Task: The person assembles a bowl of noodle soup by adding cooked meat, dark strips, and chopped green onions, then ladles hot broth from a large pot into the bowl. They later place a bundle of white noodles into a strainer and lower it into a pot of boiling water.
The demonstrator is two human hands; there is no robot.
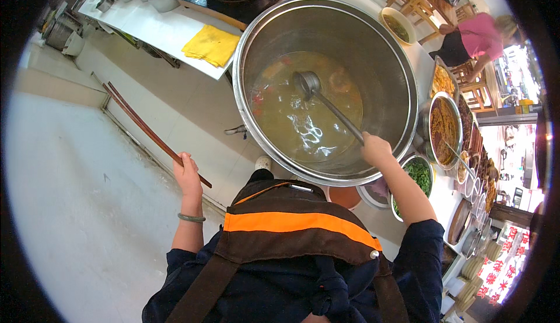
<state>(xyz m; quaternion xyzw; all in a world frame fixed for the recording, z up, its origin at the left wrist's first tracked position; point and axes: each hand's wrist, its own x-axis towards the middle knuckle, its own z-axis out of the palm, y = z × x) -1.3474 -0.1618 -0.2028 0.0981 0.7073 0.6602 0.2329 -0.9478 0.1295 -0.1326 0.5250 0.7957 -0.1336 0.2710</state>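
My right hand grips the handle of a metal ladle over the near right rim of a large steel stockpot. The ladle's bowl tilts above or at the surface of a pale yellow-green broth, which has reddish pieces at its left side. Whether the bowl touches the liquid is hard to tell. Out to the left, away from the pot, my left hand holds a pair of long brown wooden chopsticks that point up and left.
A folded yellow cloth lies on the white counter. A tap sticks out of the pot's left side. On the right stand a bowl of chopped greens, a pot of reddish-brown sauce and a bowl of soup. Beyond them is a person in pink.
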